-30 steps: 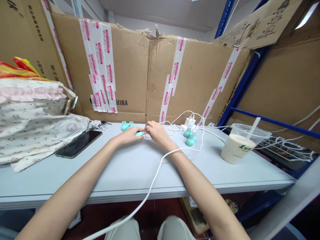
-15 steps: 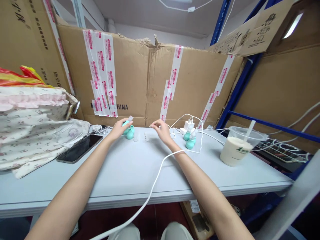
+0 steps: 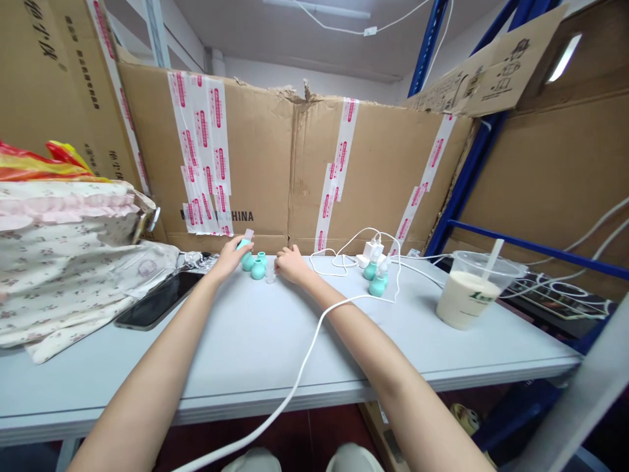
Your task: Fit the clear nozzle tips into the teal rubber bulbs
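My left hand (image 3: 230, 259) is closed around a small teal squeeze bulb (image 3: 242, 244), from which a clear nozzle points up. Several more teal bulbs (image 3: 258, 269) with open necks stand on the table just right of that hand. Beside them is a small clear plastic piece (image 3: 270, 275). My right hand (image 3: 291, 265) rests on the table at the right of this piece, fingers bent together; whatever they pinch is hidden. Farther right, several teal bulbs (image 3: 377, 286) carry clear tips and stand in a group.
A white cable (image 3: 314, 341) runs across the table to a white charger (image 3: 373, 249). A drink cup (image 3: 464, 298) with a straw stands at the right. On the left lie a phone (image 3: 160, 301) and a floral cloth bag (image 3: 63, 262). Cardboard (image 3: 260, 164) walls the back.
My right hand has moved left and down, to the small clear pieces beside the bulbs. My left hand still holds its bulb and has shifted slightly left. The view has tilted a little.
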Motion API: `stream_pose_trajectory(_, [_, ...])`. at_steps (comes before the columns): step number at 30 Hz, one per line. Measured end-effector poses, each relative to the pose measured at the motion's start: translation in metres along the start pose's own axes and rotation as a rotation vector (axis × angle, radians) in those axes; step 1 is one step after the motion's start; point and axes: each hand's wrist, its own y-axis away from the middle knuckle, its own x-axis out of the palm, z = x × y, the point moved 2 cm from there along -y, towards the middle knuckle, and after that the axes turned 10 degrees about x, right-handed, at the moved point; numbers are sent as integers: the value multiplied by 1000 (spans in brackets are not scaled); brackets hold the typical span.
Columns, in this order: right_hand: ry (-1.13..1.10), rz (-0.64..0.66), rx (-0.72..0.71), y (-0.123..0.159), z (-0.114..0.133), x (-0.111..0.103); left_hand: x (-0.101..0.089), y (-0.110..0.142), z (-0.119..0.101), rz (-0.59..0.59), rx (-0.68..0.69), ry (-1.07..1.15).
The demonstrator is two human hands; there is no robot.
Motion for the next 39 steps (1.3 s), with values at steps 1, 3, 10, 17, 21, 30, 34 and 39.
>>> stream_pose_trajectory(1, [-11, 1, 8, 0, 0, 0, 0, 0, -1, -2, -8, 2])
stream_pose_trajectory(3, [-30, 5, 21, 1, -1, 0, 0, 1, -3, 2, -13, 2])
stream_pose_trajectory(10, [-41, 17, 20, 6, -5, -1, -1, 4, -9, 29, -20, 1])
stream_pose_trajectory(17, [-90, -2, 24, 13, -3, 0, 0, 3, -6, 43, -12, -11])
stream_pose_trajectory(21, [-107, -12, 32, 15, -2, 0, 0, 3, -5, 53, -7, -15])
stream_pose_trajectory(30, [-163, -35, 17, 22, -5, -1, 0, 4, -4, 82, -29, -46])
stream_pose_trajectory(34, [-209, -20, 35, 23, -8, -2, 1, 4, -4, 101, -14, -65])
stream_pose_trajectory(39, [-309, -79, 128, 25, -17, -12, 6, 5, -8, 138, 44, -139])
